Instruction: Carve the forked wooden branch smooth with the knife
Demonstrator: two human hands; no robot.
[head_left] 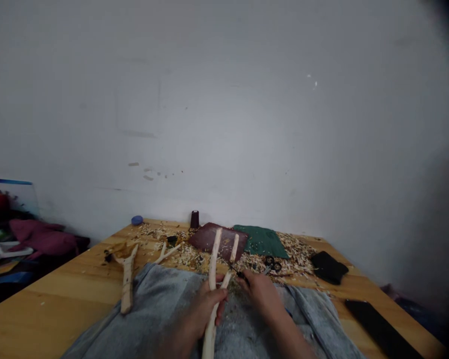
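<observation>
Wrapped around a pale, bark-stripped forked branch (214, 259), my left hand (208, 305) grips it near the base of the fork, with both prongs pointing up and away. My right hand (260, 293) is closed on the dark handle of a knife (241, 274). Its thin blade reaches the right prong, though whether it cuts into the wood is too small to tell. Under both hands lies a grey cloth (157, 304). A wooden slingshot frame (127, 281) rests left of the cloth, and a smaller forked stick (169, 253) lies beyond it.
Wood shavings (297, 252) cover the table's far part, around a maroon sheet (205, 237), a green sheet (265, 242) and scissors (272, 264). A dark thread spool (195, 219) stands by the wall. A black cloth (328, 267) and black phone-like slab (381, 326) lie right.
</observation>
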